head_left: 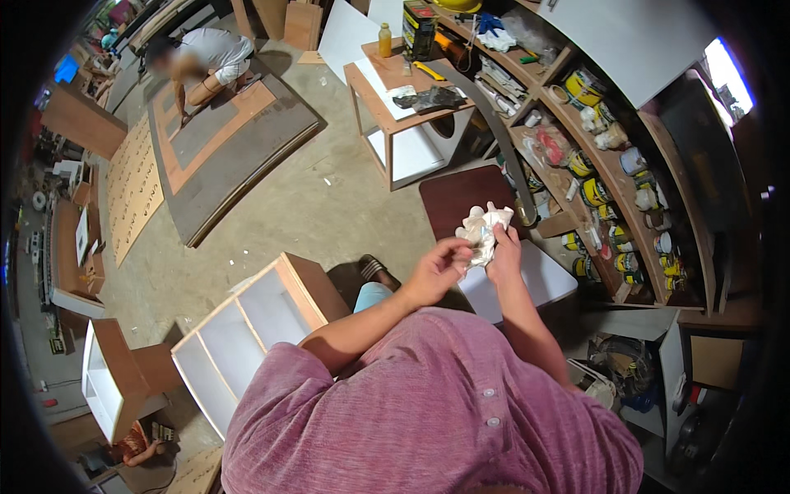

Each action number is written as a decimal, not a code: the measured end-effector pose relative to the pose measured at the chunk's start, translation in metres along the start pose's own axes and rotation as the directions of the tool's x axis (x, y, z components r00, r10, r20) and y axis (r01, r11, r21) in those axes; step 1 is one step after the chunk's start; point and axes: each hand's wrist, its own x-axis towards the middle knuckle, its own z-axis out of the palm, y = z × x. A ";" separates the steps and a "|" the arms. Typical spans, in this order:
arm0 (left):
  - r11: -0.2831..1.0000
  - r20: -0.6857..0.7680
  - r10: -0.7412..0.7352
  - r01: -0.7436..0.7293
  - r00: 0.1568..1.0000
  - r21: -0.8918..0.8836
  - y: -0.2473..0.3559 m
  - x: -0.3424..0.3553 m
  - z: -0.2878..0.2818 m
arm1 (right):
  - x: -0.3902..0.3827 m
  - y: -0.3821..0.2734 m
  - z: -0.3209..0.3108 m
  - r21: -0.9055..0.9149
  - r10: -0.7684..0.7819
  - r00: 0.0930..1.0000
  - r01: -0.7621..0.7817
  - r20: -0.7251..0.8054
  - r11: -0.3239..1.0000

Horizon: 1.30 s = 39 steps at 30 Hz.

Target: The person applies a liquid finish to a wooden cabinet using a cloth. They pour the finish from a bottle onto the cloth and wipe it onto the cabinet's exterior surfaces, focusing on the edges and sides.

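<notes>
In front of my chest I have a bunched-up white cloth work glove [484, 226], its finger-like ends sticking up. My right hand [504, 257] is closed around its right side. From the left, my left hand [440, 270] meets its lower edge with bent fingers that look pinched on the fabric. The glove's folds partly hide the fingertips of both hands. Just beyond and below the hands are a dark red-brown panel [448, 196] and a white board [535, 284].
Paint cans [594, 192] and rags fill the wooden shelves [629, 235] at right. A small table [374, 90] holds a bottle and a black tin. An open white-lined cabinet [317, 284] stands at my left. A person [210, 62] crouches on a large panel stack [239, 185].
</notes>
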 end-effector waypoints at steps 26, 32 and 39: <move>0.988 -0.986 0.143 -0.052 -0.081 0.148 0.225 0.028 -0.374 | 0.476 0.062 0.404 -0.762 -0.252 0.719 0.615 0.648 -0.205; 0.896 -0.951 0.290 0.317 0.110 0.310 0.277 0.104 -0.429 | 0.569 0.168 0.382 -0.816 -0.193 0.793 0.563 0.578 -0.130; 0.628 -0.881 0.278 0.621 0.384 0.469 0.328 0.252 -0.490 | 0.479 0.134 0.297 -0.984 -0.190 0.966 0.179 0.173 0.013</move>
